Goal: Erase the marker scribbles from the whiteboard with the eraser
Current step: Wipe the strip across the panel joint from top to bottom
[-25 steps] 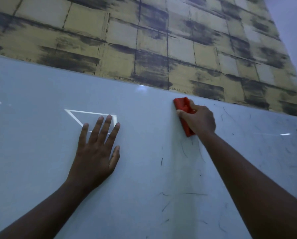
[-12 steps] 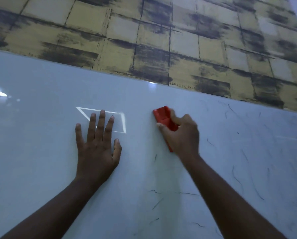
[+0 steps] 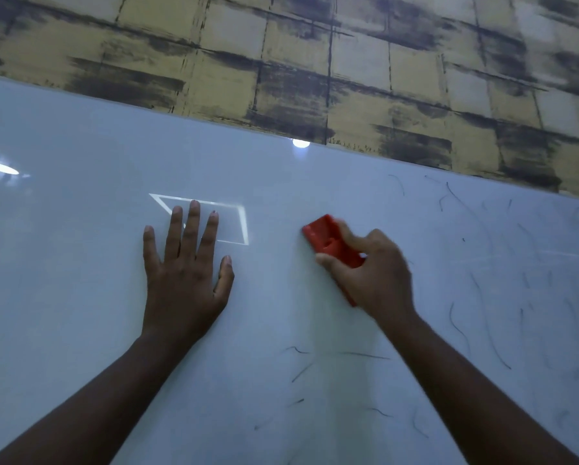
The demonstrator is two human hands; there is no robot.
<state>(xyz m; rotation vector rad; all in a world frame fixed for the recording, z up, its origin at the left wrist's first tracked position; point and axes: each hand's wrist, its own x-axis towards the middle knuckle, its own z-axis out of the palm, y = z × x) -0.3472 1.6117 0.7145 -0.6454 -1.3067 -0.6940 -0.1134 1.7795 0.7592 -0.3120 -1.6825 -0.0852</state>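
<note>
Yellow, dark-smudged block-pattern wallpaper point(image 3: 315, 62) runs above the glossy white whiteboard point(image 3: 80, 330) that fills most of my view, its top edge slanting down to the right. My right hand point(image 3: 375, 276) has its fingers curled round the red plastic eraser point(image 3: 331, 243), thumb on the near side, holding it pressed against the board; the eraser's long axis tilts from upper left to lower right, and its upper-left end sticks out past my fingers. My left hand point(image 3: 184, 273) lies flat on the board with fingers straight and spread, bracing, well apart from the eraser and covering part of a bright reflected window outline point(image 3: 241, 226). What matters for the next stroke is where the thin dark marker scribbles point(image 3: 476, 297) lie: mostly to the right of the eraser and below it, with a few short strokes point(image 3: 301, 370) just under my right wrist. So my right hand is the nearer one, and I judge the eraser should sweep rightward and downward, broadside to the marks. Toward the upper right the board's edge is near, which limits the stroke there; downward and to the right the board offers open room, and the left part looks already clean.
</note>
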